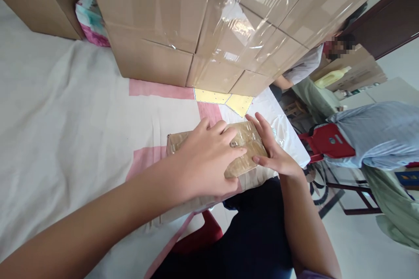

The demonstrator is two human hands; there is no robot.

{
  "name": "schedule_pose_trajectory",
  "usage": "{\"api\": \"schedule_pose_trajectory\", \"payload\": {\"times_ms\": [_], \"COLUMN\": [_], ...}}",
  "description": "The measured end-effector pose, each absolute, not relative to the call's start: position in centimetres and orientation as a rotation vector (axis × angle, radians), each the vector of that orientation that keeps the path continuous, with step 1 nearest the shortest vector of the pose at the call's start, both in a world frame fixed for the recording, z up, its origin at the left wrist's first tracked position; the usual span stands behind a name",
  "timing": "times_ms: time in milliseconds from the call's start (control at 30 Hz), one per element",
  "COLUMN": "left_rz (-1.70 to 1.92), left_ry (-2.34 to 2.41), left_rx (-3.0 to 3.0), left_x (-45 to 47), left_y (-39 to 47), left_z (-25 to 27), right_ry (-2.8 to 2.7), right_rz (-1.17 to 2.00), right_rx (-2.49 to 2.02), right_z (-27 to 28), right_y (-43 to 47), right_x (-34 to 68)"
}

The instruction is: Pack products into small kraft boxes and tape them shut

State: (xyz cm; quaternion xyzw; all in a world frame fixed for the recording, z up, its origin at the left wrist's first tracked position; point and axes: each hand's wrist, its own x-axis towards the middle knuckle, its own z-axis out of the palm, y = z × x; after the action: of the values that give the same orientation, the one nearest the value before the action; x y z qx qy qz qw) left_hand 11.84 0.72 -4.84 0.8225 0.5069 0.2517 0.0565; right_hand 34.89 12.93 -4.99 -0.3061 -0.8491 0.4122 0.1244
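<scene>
A small cardboard box (pixel 244 139) wrapped in shiny clear tape lies on the cloth-covered table (pixel 75 139), close to its near edge. My left hand (pixel 211 157) rests over the top of the box, fingers spread and slightly bent, with the thumb by the near edge. My right hand (pixel 273 148) holds the right end of the box, thumb on the near side and fingers along the far corner. Part of the box's left half is hidden under my left hand. Just beyond it are yellow patches (pixel 214 96) and pink bands on the cloth.
Stacked cardboard boxes (pixel 157 22) bound in clear wrap stand just behind. At the far left are another carton (pixel 42 4) and a pink-and-teal package (pixel 92 19). To the right, a person in a striped shirt (pixel 386 133) sits on a red chair (pixel 332 139); another person is farther back.
</scene>
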Motion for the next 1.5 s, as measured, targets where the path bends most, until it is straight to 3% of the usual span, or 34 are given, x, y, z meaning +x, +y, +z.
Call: {"api": "schedule_pose_trajectory", "payload": {"times_ms": [300,500,733,833,1033,1267,1500], "left_rz": [0.759,0.673,0.782,0.775,0.633,0.489,0.528], "left_ry": [1.534,1.462,0.851,0.751,0.770,0.955,0.872], "left_rx": [2.403,2.522,2.730,2.712,2.650,2.756,2.726], "left_x": [11.1,10.5,13.4,15.5,19.7,21.5,20.8], "left_y": [-1.0,-2.0,-4.1,-2.7,3.2,4.1,4.7], "left_z": [-4.0,-2.1,0.8,-2.2,-14.4,-20.2,-22.6], "right_ry": [-2.755,-2.624,-2.156,-1.845,-1.359,-1.423,-1.667], "right_rz": [0.961,0.990,0.608,0.381,-0.056,-0.011,0.289], "right_rx": [-0.612,-0.543,-0.638,-0.862,-1.315,-1.593,-1.832], "right_z": [-5.6,-6.8,-4.0,-2.3,-3.7,-10.5,-7.2], "right_y": [11.8,11.9,14.1,15.1,23.4,38.0,43.1], "right_x": [35.9,35.9,40.1,43.7,49.7,49.8,44.3]}}
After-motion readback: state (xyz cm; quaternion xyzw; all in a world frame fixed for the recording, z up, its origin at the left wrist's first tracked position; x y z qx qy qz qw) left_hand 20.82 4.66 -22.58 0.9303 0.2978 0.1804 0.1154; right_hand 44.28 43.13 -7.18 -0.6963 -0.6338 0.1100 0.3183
